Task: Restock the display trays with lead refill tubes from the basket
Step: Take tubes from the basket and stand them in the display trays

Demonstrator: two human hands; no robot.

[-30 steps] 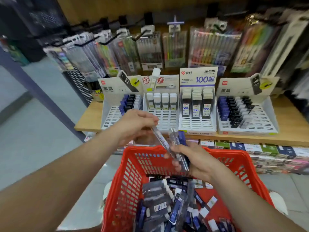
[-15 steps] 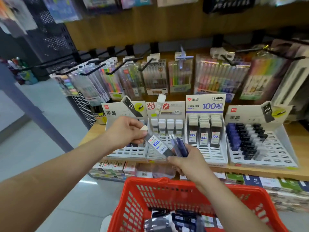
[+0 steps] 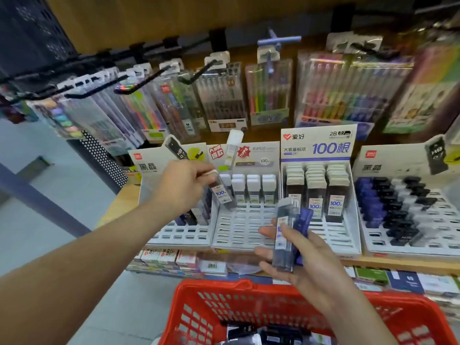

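One shelf [image 3: 117,207] carries the whole display, with pen packs [image 3: 270,93] hung on hooks above it. Nearest the camera, the basket [image 3: 224,288] holds a heap of dark tubes [image 3: 246,332], only partly in view.

Four trays stand side by side on the shelf.
- Left tray [image 3: 179,236]: a few dark and blue tubes at the back, partly hidden; front slots vacant.
- Second tray [image 3: 236,232]: a single back row of white-capped tubes; the slots in front of it are vacant.
- Third tray [image 3: 341,235]: three columns of dark tubes labelled "100"; front slots vacant.
- Right tray [image 3: 408,247]: blue, black and clear tubes in slanting rows, the fullest of the four.

Left hand [image 3: 184,188]: thumb and fingers pinch the capped end of a tube [image 3: 221,192], which hangs tilted over the back of the second tray, apart from its slots.

Right hand [image 3: 306,270]: palm up above the basket, thumb pressing a grey tube [image 3: 283,237] and a blue tube [image 3: 304,220] against the fingers.

Step in hand, as judged: seating one tube. The next move calls for turning it upright and lowering its foot into a vacant slot just in front of a standing row. Whether the second or third tray is its proper home cannot be told from the label.
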